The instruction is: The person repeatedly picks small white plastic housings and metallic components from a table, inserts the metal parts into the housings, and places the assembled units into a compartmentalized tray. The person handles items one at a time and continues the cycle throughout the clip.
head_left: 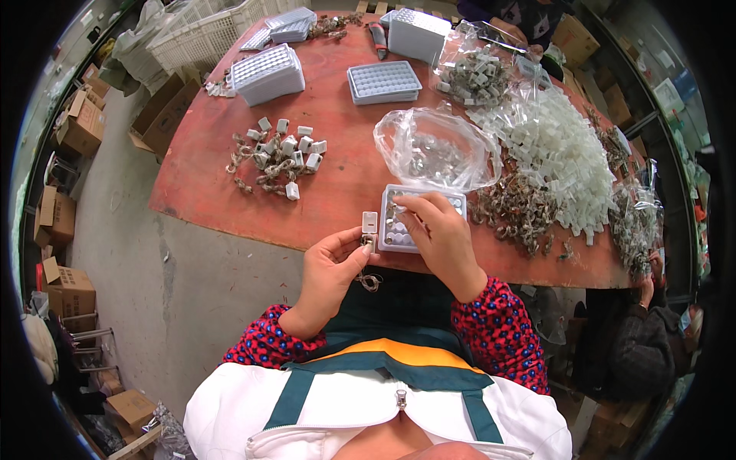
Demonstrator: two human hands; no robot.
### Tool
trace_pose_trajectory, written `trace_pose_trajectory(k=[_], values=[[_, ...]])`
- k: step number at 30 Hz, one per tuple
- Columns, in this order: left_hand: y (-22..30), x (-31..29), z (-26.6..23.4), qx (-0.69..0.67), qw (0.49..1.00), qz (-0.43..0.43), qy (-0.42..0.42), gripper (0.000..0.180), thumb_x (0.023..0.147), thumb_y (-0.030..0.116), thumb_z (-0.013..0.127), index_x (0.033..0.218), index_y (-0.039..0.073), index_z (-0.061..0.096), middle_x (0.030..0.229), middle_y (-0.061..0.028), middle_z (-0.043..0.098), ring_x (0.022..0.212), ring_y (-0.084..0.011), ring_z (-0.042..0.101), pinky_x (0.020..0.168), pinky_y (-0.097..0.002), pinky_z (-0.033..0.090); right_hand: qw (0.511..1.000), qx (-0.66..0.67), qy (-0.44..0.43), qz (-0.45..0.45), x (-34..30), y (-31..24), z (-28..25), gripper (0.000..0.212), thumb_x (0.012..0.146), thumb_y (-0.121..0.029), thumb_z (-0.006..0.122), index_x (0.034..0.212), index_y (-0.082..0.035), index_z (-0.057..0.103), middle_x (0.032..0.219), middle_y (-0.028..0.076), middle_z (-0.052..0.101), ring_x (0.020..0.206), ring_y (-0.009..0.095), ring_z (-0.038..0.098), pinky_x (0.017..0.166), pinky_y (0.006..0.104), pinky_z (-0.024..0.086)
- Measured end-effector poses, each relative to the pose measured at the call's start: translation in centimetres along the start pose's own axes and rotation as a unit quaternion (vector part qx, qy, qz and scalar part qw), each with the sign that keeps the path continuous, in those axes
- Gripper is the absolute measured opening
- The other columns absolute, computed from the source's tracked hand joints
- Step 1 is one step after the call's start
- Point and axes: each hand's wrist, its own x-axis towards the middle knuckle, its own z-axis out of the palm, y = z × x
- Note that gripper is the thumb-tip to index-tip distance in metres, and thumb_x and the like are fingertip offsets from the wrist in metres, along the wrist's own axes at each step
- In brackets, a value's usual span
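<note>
Clothing [230, 414] is seen at six o'clock, a case [369, 221] gripped by the left hand [330, 276], a tray [385, 224] overhung by the right hand [445, 236], hold unclear.

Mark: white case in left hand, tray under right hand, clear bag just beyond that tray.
White case [369, 221]: head view, upper panel.
Tray [406, 188]: head view, far rim.
Clear bag [393, 141]: head view, left side.
</note>
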Motion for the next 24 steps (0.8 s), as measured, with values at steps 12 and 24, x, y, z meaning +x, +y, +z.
trace_pose_trajectory(k=[12, 24], values=[[0.3, 0.1, 1.4, -0.007, 1.000, 0.010, -0.027, 0.038, 0.098, -0.001, 0.061, 0.135, -0.010, 0.055, 0.120, -0.0155, 0.069, 0.100, -0.0171, 0.070, 0.093, -0.0307, 0.057, 0.989, 0.106, -0.060, 0.079, -1.3, -1.8, -2.5, 0.014, 0.087, -0.004, 0.073, 0.100, -0.001, 0.073, 0.089, 0.010, 0.069, 0.077, 0.024, 0.069, 0.068, 0.0324, 0.055], [0.0, -0.8, 1.9, 0.046, 0.996, 0.046, -0.055, 0.037, 0.098, -0.002, 0.060, 0.134, -0.010, 0.055, 0.120, -0.0140, 0.069, 0.104, -0.0159, 0.068, 0.093, -0.0294, 0.056, 0.997, -0.017, -0.032, -0.068, -2.7, -3.5, -1.4, 0.015, 0.083, -0.008, 0.074, 0.097, -0.006, 0.068, 0.091, 0.009, 0.066, 0.080, 0.029, 0.067, 0.068, 0.0386, 0.055]])
